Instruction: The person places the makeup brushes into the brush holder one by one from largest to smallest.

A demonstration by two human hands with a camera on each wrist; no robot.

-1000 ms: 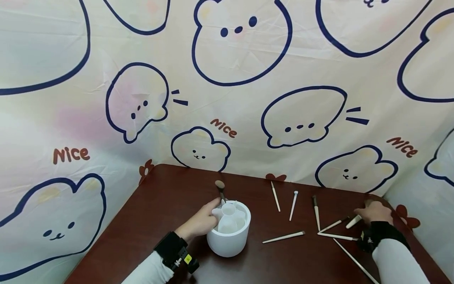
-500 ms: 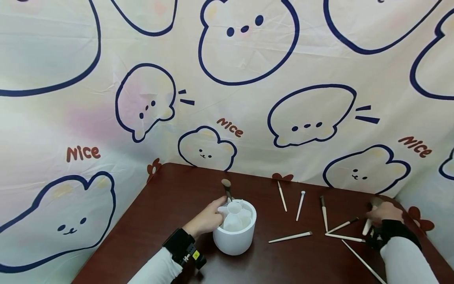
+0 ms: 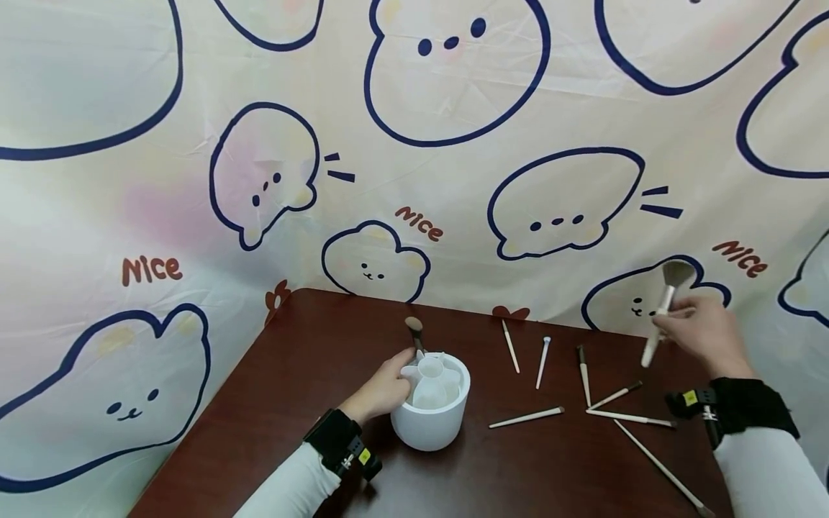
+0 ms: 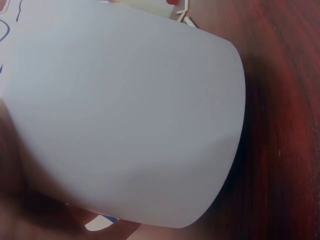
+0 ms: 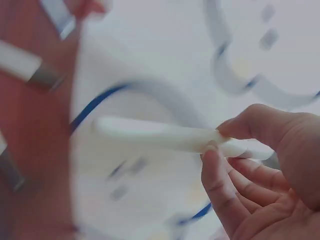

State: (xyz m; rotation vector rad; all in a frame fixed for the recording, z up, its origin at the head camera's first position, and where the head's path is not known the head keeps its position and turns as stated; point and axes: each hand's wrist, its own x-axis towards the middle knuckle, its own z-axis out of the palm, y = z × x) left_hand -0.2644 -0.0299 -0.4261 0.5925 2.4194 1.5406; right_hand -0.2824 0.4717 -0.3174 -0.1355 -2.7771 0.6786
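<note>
A makeup brush (image 3: 667, 295) with a white handle and a fluffy dark head is held up in the air, head upward and tilted. My right hand (image 3: 706, 331) pinches its handle between thumb and fingers; in the right wrist view the pale handle (image 5: 155, 135) points left, away from the palm. At the left, my left hand (image 3: 382, 388) grips the side of a white round brush holder (image 3: 429, 424) with a translucent divided insert. One dark brush (image 3: 415, 332) stands in the holder beside the left fingers. The holder's wall (image 4: 130, 110) fills most of the left wrist view.
Several white-handled brushes lie on the dark red-brown table (image 3: 311, 345) right of the holder, among them a brush (image 3: 526, 417) and a long brush (image 3: 660, 464). A printed cloth (image 3: 453, 187) with bear drawings hangs behind and beside the table.
My right hand has lifted the fluffy brush off the table's right side, up and slightly left, and turned it upright. My left hand stays on the brush holder.
</note>
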